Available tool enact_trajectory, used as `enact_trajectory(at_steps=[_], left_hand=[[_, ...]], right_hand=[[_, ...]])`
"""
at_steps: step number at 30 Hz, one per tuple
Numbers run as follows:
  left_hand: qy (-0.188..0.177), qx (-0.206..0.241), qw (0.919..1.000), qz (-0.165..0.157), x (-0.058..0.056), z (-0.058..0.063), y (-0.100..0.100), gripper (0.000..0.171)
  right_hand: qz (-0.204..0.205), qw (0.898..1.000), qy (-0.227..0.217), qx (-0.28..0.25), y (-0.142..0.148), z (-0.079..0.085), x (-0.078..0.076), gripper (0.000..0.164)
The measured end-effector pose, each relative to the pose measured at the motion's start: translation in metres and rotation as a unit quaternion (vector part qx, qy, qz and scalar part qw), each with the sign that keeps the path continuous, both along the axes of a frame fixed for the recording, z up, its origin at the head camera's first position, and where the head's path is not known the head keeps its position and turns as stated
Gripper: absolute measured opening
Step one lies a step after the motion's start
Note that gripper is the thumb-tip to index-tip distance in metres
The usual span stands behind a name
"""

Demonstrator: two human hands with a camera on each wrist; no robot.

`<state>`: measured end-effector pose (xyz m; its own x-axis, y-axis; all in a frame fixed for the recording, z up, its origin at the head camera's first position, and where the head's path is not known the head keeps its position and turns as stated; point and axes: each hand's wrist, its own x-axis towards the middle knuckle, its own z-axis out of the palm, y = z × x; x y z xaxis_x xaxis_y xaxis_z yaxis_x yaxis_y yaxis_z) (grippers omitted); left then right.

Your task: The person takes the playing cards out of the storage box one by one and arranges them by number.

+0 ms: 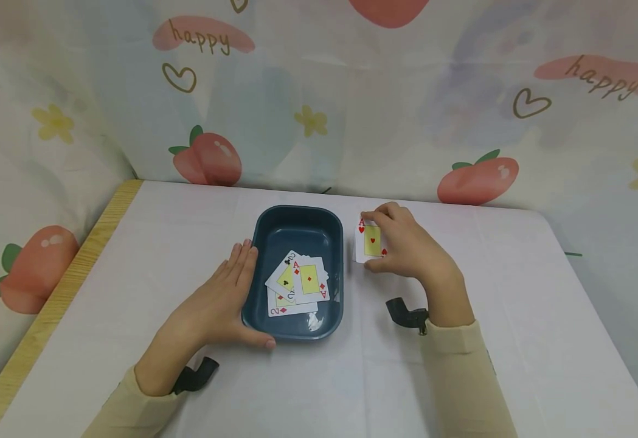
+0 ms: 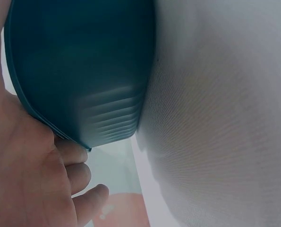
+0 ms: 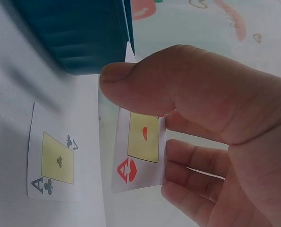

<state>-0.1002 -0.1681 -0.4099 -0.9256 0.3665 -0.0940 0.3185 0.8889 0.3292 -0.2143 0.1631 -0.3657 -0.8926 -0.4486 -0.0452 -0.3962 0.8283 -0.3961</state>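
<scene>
My right hand [image 1: 406,243] pinches a playing card, the ace of hearts [image 1: 372,239], between thumb and fingers to the right of a dark blue tray. In the right wrist view this card stands raised off the table, and an ace of clubs [image 3: 57,158] lies face up on the white cloth below it. My left hand [image 1: 214,310] rests along the tray's left side, fingers stretched out at the rim and thumb at the near left corner. The tray [image 1: 299,213] holds several overlapping cards, with the ace of diamonds [image 1: 310,280] on top and the two of clubs [image 1: 283,277] partly under it.
A white cloth [image 1: 516,286] covers the table, with a wooden edge [image 1: 50,322] showing at the left. Printed fabric [image 1: 384,109] hangs behind the table. Black wrist-worn pieces [image 1: 406,313] stick out near both sleeves.
</scene>
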Motion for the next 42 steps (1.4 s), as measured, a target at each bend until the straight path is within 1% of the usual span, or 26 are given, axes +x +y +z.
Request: enact_trajectory(at_steps=[10,23,42], left_hand=[[0.006,-0.002,1.0,-0.001,-0.001,0.0,0.0,0.154],[-0.005,-0.003,1.0,0.002,0.0,0.001,0.0,0.155],[-0.008,-0.001,1.0,0.002,0.0,0.002,0.0,0.154]], right_hand=[[0.001,1.0,-0.001,0.0,0.004,-0.003,-0.005,0.082],[-0.029,0.999,-0.005,0.021,0.01,-0.007,-0.01,0.084],[-0.041,0.998,-0.022,0.031,0.029,-0.01,-0.015,0.084]])
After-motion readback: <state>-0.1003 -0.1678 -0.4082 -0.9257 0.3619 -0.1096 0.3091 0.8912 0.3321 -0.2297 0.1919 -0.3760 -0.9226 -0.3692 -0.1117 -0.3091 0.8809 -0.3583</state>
